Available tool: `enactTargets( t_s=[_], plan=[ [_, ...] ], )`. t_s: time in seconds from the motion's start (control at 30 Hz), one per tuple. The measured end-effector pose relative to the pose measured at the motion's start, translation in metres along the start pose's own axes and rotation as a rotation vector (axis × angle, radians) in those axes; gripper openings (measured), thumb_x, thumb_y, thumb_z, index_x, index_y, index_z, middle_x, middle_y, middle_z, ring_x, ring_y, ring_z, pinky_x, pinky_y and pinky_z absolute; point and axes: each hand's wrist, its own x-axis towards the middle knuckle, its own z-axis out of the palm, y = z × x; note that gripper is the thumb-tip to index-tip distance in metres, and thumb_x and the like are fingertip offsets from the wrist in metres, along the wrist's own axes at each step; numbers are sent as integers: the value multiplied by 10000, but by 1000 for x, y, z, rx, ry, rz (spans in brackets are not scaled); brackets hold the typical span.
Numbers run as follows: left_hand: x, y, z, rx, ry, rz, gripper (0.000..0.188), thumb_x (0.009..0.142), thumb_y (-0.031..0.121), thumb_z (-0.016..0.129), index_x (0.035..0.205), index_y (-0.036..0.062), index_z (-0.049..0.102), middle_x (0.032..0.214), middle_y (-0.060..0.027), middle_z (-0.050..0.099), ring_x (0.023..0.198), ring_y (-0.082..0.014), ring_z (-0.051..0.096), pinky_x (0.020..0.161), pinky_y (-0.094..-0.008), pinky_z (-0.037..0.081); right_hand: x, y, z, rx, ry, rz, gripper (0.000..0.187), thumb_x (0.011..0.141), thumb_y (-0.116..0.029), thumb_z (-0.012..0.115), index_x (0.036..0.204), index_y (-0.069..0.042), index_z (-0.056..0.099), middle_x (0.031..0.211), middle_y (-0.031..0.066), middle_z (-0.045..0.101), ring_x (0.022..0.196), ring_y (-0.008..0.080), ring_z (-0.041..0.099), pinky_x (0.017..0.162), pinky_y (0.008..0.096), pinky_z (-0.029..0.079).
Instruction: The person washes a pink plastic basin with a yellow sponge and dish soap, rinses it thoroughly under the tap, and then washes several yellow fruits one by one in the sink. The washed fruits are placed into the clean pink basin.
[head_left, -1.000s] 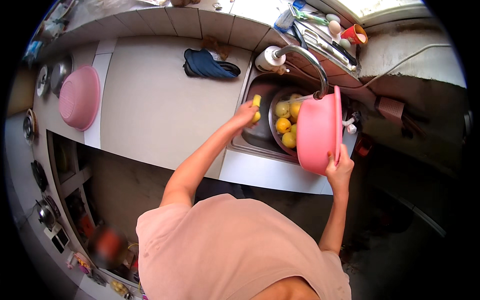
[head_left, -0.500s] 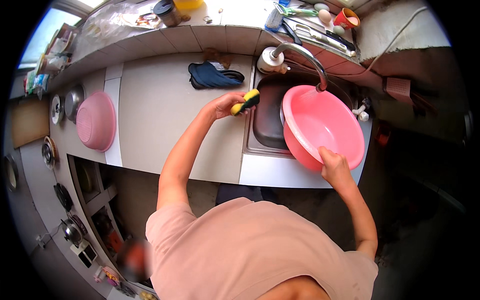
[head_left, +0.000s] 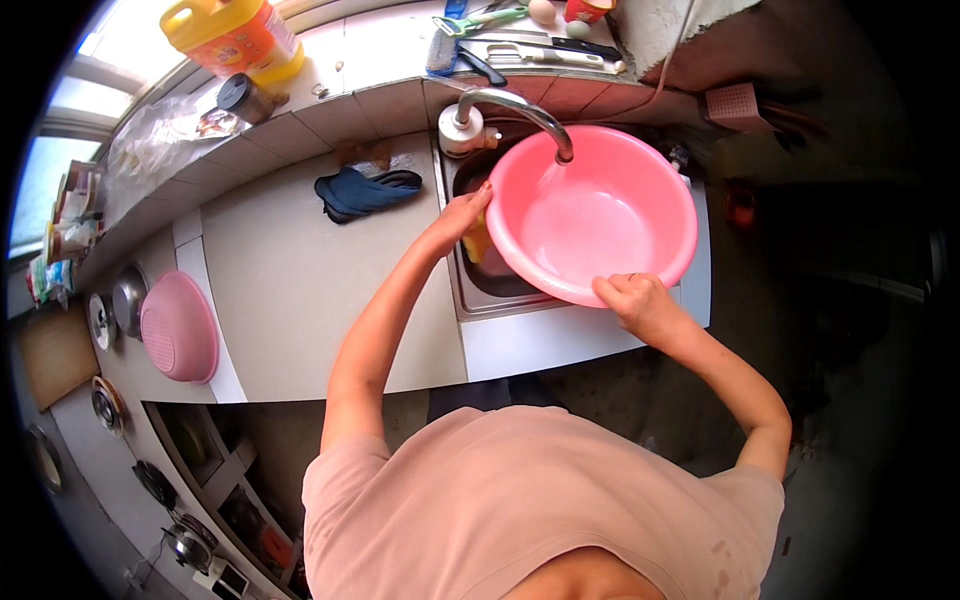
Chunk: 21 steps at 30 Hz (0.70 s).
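Over the sink (head_left: 512, 301) at the right end of the counter (head_left: 310, 300), a round basin (head_left: 610, 215) of smooth, glossy pink plastic is tilted toward you, its wide rolled rim facing up and its flat bottom wet and shiny. Your right hand (head_left: 640, 302) has its fingers clamped on the basin's near rim, close to the counter's front edge. Your left hand (head_left: 462, 222) lies against the rim's left side; a yellow sponge (head_left: 477, 242) shows just below it, beside the basin wall, and you cannot tell from this angle whether those fingers close on it.

A curved chrome faucet (head_left: 522, 104) rises from a white fitting (head_left: 458, 135) at the sink's back left corner and sends a thin, clear stream of water into the basin. The sink's brushed metal rim shows to the left and in front, bordered by a smooth white strip (head_left: 560, 345) along the counter's front edge.

Toward the back edge, left of the sink, you have a crumpled dark blue cloth (head_left: 365, 193), soft and folded. Near the counter's left end a pink plastic strainer (head_left: 180, 328) sits dome-up, its base finely perforated, next to a rounded metal bowl (head_left: 129, 300). Behind the back edge, a tiled ledge (head_left: 365, 113) carries a black-handled knife (head_left: 586, 47) and a ribbed-looking yellow jug (head_left: 235, 45).
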Motion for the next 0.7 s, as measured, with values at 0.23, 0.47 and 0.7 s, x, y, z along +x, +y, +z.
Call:
enactTargets(
  t_s=[0.23,0.47,0.7],
  plan=[
    [-10,1,24,-457,166,-201,315,765,-52,587,1068,-136,578,980,-195,641,839,-291,663,731,-387,566,-11,-1,13,281,-217,73,558,727,-136,722,1252,-58,550,1256,223,553,1304,347,439,1065,488,358],
    [-8,-2,-6,-171,177,-89,260,699,-38,616,954,-69,656,843,-135,665,724,-230,662,628,-363,553,-47,131,83,545,270,958,777,805,-432,740,1367,17,448,1377,243,477,1291,353,459,1062,465,360],
    [0,24,-2,345,388,143,420,719,-7,628,1138,-23,600,1022,-213,657,930,-341,653,807,-411,533,-16,115,100,1639,546,888,522,835,-236,755,1246,8,546,1117,124,632,971,186,633,837,319,532]
  ],
)
